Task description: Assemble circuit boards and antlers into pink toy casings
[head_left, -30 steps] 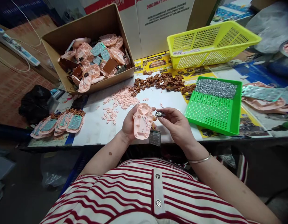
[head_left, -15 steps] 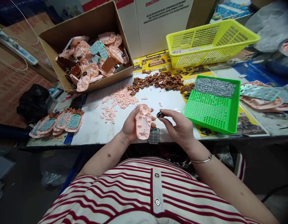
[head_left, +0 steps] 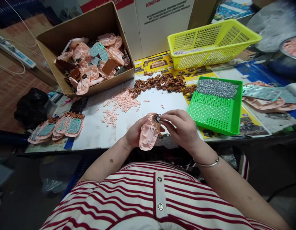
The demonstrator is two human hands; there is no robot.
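Note:
My left hand (head_left: 134,132) is closed around the side of a pink plastic toy shell (head_left: 148,137), its hollow, ribbed inside facing up. Between thumb and fingers, my right hand (head_left: 182,127) pinches a small round black speaker (head_left: 157,118) against the upper end of that shell. Thin wires show inside the shell. Below my right hand hangs a dark, blurred circuit board (head_left: 169,141), partly hidden by the fingers. On the table beyond lie a heap of small pink pieces (head_left: 124,100) and a pile of brown plastic parts (head_left: 164,82).
A cardboard box (head_left: 102,86) of pink shells and boards stands back left. Right of my hands is a green tray (head_left: 212,111) with metal screws, behind it a yellow basket (head_left: 215,41). Shells with boards (head_left: 72,125) lie left; more pink shells (head_left: 262,95) lie far right.
My right hand has brought the speaker left onto the upper end of the shell. The shell has tilted and dropped slightly, and the hanging board has swung right.

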